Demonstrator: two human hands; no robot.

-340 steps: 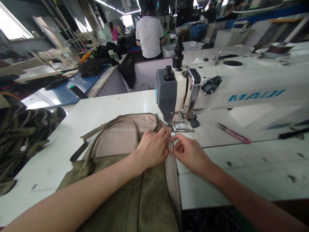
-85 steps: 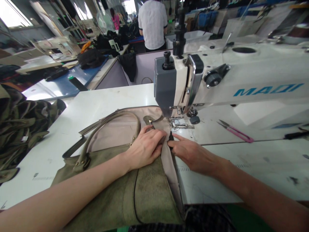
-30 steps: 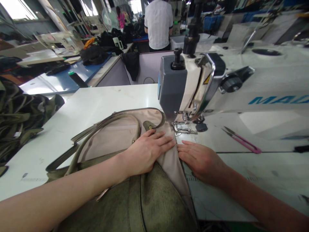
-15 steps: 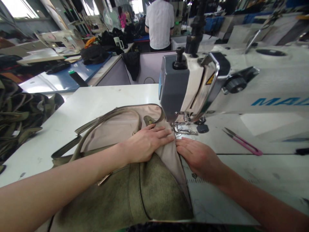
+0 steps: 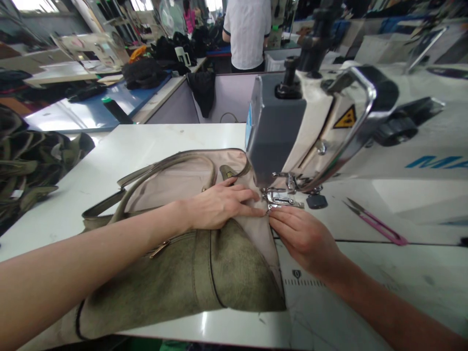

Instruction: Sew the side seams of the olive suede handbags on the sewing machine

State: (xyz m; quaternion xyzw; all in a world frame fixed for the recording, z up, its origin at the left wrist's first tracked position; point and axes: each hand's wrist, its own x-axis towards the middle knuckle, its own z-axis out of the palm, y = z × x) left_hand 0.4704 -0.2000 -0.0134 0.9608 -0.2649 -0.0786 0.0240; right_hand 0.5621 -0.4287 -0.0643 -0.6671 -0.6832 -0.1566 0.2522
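An olive-green handbag [image 5: 153, 278] with pale pink lining [image 5: 171, 187] lies on the sewing machine table. My left hand [image 5: 223, 202] rests on it, fingers spread over the lining beside the needle area. At the lining's right edge, just in front of the presser foot [image 5: 281, 199], my right hand [image 5: 303, 234] has its fingers pressed together on the fabric edge; its thumb is hidden. The edge runs into the foot of the white and grey sewing machine [image 5: 278, 131]. A looped bag handle [image 5: 183, 158] and a gold zip pull [image 5: 160, 249] show on the bag.
Pink-handled thread snips [image 5: 376, 222] lie to the right of my right hand. A pile of dark green bags [image 5: 25, 165] is at the left. Beyond the table are a green-tipped thread cone [image 5: 117, 111], another sewing machine [image 5: 95, 51] and a person in a white shirt [image 5: 246, 34].
The handbag has slid a little away from me along the machine, baring the table's front edge. My left fingers have spread further apart. The view has shifted slightly.
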